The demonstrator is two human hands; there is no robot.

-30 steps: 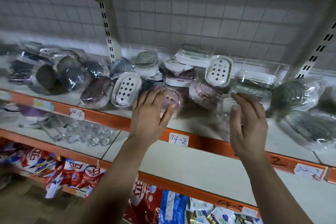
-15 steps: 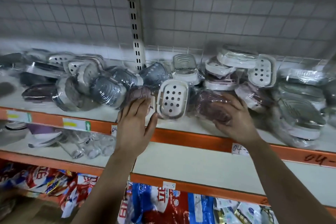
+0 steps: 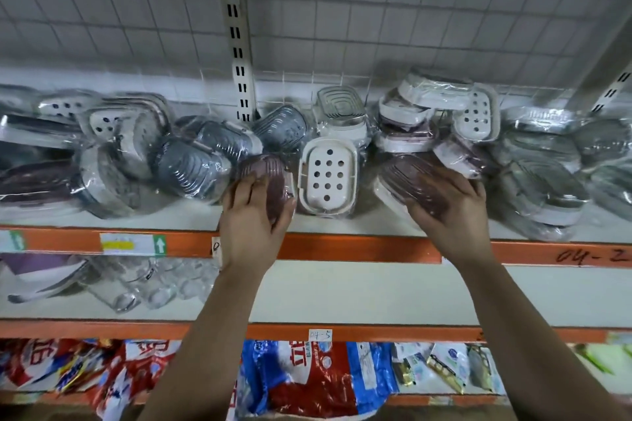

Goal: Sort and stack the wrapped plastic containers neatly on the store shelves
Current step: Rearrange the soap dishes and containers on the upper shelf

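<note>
Shelf [image 3: 359, 248]: white board with an orange front edge, running across the middle of the frame, heaped with wrapped plastic containers
Left hand [image 3: 254, 215]: centre of the frame, reaching over the orange edge; fingers and thumb are curled round the left purple container [image 3: 265, 174], which sits tilted at the front of the shelf
Right hand [image 3: 451, 212]: right of centre; fingers are laid over the lid of the right purple container [image 3: 407, 181] with the thumb at its near edge, gripping it at a tilt
White perforated container [image 3: 327, 178]: between the two hands, standing on its edge with the holes facing out, just beside the left purple container
Pale stack [image 3: 410, 120]: behind the right hand, several white containers piled unevenly
Grey containers [image 3: 201, 157]: left of centre, tumbled against one another in their wrap
Slotted upright [image 3: 239, 44]: top centre, against the wire grid [image 3: 410, 10]
Glassware [image 3: 147, 287]: lower left, on the shelf below
Packets [image 3: 307, 376]: bottom of the frame, red and blue, on the lowest shelf
Handwritten mark [image 3: 591, 255]: "04-2" on the orange edge, at the right side
</note>
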